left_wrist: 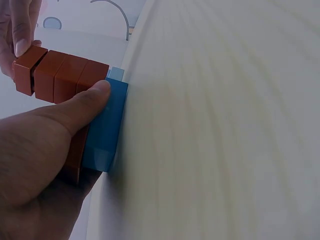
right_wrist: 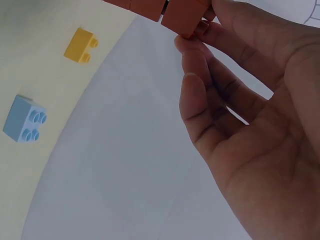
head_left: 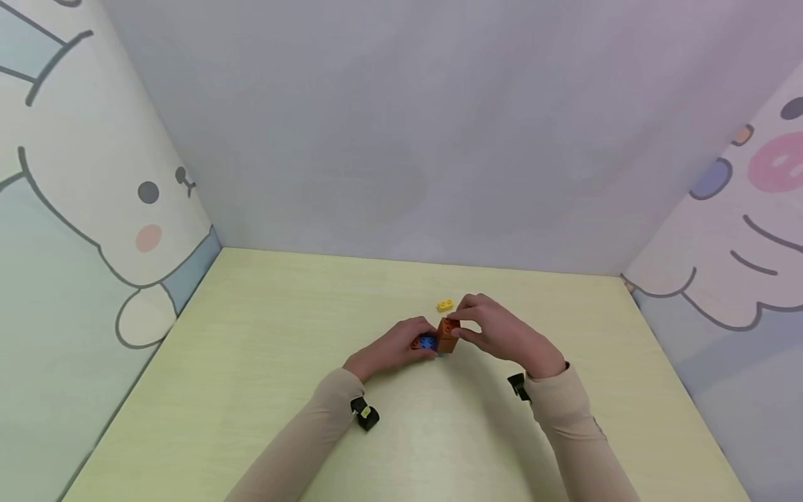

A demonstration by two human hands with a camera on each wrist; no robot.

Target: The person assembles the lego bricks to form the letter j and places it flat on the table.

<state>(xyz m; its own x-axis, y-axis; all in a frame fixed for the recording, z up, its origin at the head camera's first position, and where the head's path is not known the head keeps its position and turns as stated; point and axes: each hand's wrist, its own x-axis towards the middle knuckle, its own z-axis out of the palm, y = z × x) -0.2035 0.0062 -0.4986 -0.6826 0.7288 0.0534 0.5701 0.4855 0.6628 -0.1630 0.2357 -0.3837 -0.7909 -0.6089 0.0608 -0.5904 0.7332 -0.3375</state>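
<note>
Toy building bricks are joined into a block with a blue brick (left_wrist: 106, 120) low down by the table and a column of reddish-brown bricks (left_wrist: 69, 72) rising from one end. My left hand (head_left: 396, 346) grips the low part, its thumb lying across the blue brick. At the column's top, my right hand (head_left: 505, 338) pinches the uppermost reddish-brown brick (right_wrist: 184, 17) between thumb and fingertips. A thin dark gap shows between that brick and the one below. Blue studs (head_left: 428, 341) appear beside the column in the head view; my left hand partly hides the base.
A small yellow brick (head_left: 445, 305) lies on the pale table (head_left: 301, 307) just beyond the hands. In the right wrist view a light blue brick (right_wrist: 24, 120) rests near the yellow one. Printed walls (head_left: 401, 139) enclose the table at the back and sides.
</note>
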